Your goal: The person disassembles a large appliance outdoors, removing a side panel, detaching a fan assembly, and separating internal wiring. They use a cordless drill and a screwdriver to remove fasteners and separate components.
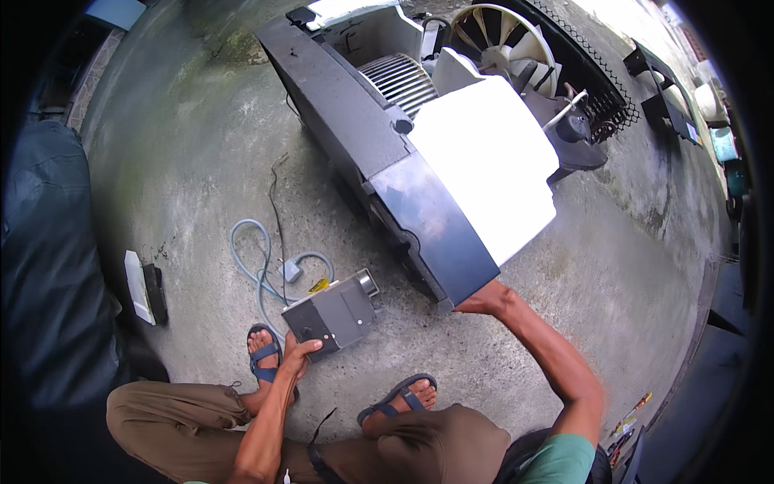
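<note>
My left hand is closed on the near left corner of a grey metal control box, thumb on top. A silver cylinder, likely a capacitor, sticks out of its far right end. A grey power cord with a plug runs from the box and loops on the floor. My right hand grips the near corner of an uncovered window air conditioner; the dark frame hides most of its fingers. A slatted blower wheel and a pale fan show inside the unit.
At far right stands a black bracket-like part. Hand tools lie at lower right. A small white and black piece is on the concrete floor at left, near a dark covered bulk. My sandalled feet are beside the box.
</note>
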`<act>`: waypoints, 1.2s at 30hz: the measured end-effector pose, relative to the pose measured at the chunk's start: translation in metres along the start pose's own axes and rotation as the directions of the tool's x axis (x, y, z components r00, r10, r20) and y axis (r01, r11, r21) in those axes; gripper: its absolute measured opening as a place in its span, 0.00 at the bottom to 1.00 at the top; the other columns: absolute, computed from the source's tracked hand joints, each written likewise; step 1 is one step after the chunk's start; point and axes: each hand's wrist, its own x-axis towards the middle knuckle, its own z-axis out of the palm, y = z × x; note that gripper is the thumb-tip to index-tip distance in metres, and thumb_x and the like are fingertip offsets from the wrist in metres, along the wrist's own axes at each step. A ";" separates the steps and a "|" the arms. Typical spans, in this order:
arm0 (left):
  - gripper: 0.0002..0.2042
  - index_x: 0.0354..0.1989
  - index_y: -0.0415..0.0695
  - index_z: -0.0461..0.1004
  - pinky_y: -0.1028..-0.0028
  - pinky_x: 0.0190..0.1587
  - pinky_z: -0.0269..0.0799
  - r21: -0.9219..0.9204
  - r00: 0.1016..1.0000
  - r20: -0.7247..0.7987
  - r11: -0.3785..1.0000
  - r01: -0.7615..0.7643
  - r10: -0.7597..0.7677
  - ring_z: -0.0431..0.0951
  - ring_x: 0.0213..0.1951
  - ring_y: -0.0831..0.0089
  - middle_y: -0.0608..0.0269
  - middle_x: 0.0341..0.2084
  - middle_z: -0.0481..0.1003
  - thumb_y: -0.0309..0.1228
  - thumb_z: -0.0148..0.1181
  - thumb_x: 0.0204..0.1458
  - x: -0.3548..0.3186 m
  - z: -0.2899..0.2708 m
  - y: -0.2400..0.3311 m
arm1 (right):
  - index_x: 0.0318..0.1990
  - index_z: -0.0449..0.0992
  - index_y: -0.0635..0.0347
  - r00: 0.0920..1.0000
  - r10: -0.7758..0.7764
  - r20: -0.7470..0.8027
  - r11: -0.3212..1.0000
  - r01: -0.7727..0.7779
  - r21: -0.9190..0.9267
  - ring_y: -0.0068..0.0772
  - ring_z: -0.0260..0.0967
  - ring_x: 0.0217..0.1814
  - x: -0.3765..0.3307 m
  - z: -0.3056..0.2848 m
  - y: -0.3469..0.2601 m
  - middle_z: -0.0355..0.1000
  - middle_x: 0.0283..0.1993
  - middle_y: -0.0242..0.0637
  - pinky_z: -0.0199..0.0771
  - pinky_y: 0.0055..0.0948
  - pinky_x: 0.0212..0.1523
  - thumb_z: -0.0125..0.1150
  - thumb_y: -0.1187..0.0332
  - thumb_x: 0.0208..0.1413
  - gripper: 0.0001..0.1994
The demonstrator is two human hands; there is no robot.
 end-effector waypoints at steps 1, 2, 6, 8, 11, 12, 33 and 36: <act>0.33 0.57 0.34 0.69 0.69 0.52 0.75 -0.043 0.996 0.051 0.997 -0.064 0.067 0.80 0.46 0.67 0.59 0.44 0.77 0.28 0.68 0.38 0.002 -0.006 0.002 | 0.38 0.76 0.65 0.994 0.056 -0.096 0.996 -0.062 -0.062 0.48 0.75 0.33 0.000 0.001 -0.005 0.74 0.29 0.47 0.76 0.43 0.36 0.54 0.68 0.59 0.09; 0.33 0.57 0.34 0.69 0.69 0.52 0.75 -0.054 0.995 0.058 0.996 -0.076 0.079 0.80 0.46 0.67 0.59 0.44 0.77 0.29 0.68 0.38 -0.002 -0.011 0.000 | 0.39 0.76 0.65 0.982 0.107 -0.156 0.993 -0.114 -0.038 0.49 0.75 0.34 0.000 0.004 -0.011 0.74 0.30 0.48 0.77 0.44 0.37 0.52 0.68 0.60 0.10; 0.33 0.57 0.36 0.69 0.67 0.50 0.76 0.038 0.990 0.038 0.990 -0.138 0.137 0.80 0.42 0.68 0.59 0.43 0.77 0.32 0.66 0.37 -0.001 -0.048 0.023 | 0.46 0.76 0.63 0.935 0.326 -0.137 0.939 -0.337 -0.070 0.48 0.75 0.43 -0.016 0.006 -0.021 0.76 0.45 0.49 0.74 0.47 0.48 0.60 0.67 0.57 0.12; 0.31 0.55 0.37 0.69 0.68 0.49 0.77 0.041 0.994 0.017 0.993 -0.107 0.106 0.80 0.41 0.68 0.59 0.41 0.77 0.33 0.67 0.37 -0.005 -0.090 0.046 | 0.50 0.75 0.62 0.931 0.278 -0.235 0.916 -0.331 -0.227 0.48 0.73 0.47 -0.032 0.016 -0.038 0.74 0.53 0.48 0.72 0.47 0.52 0.65 0.69 0.52 0.18; 0.35 0.59 0.36 0.67 0.69 0.52 0.75 0.258 0.986 -0.119 0.962 -0.085 0.119 0.79 0.44 0.67 0.58 0.44 0.77 0.31 0.68 0.36 -0.007 -0.173 0.077 | 0.58 0.72 0.63 0.682 0.486 -0.547 0.828 -0.560 0.037 0.51 0.71 0.51 -0.059 0.049 -0.098 0.72 0.57 0.48 0.71 0.46 0.55 0.72 0.73 0.46 0.29; 0.35 0.59 0.37 0.67 0.68 0.52 0.75 0.270 0.992 -0.083 0.960 -0.069 0.095 0.79 0.45 0.67 0.58 0.44 0.77 0.31 0.67 0.36 -0.008 -0.203 0.086 | 0.60 0.71 0.64 0.590 0.531 -0.609 0.795 -0.594 0.119 0.51 0.72 0.50 -0.068 0.065 -0.124 0.72 0.56 0.48 0.72 0.44 0.53 0.74 0.74 0.46 0.31; 0.25 0.54 0.42 0.74 0.53 0.58 0.67 0.771 0.801 -0.513 0.246 0.588 -0.308 0.77 0.52 0.58 0.61 0.47 0.79 0.28 0.72 0.45 0.051 -0.474 0.164 | 0.59 0.72 0.61 -0.162 0.977 -0.141 0.069 -0.386 0.920 0.49 0.74 0.52 -0.039 0.179 -0.290 0.74 0.53 0.49 0.75 0.43 0.52 0.65 0.69 0.53 0.24; 0.24 0.53 0.41 0.75 0.55 0.57 0.68 0.830 0.843 -0.498 0.170 0.531 -0.204 0.78 0.51 0.58 0.60 0.47 0.80 0.30 0.72 0.46 0.071 -0.451 0.182 | 0.59 0.72 0.61 -0.155 0.978 -0.136 0.065 -0.397 0.916 0.49 0.74 0.52 -0.040 0.171 -0.290 0.74 0.53 0.49 0.75 0.43 0.52 0.65 0.69 0.54 0.24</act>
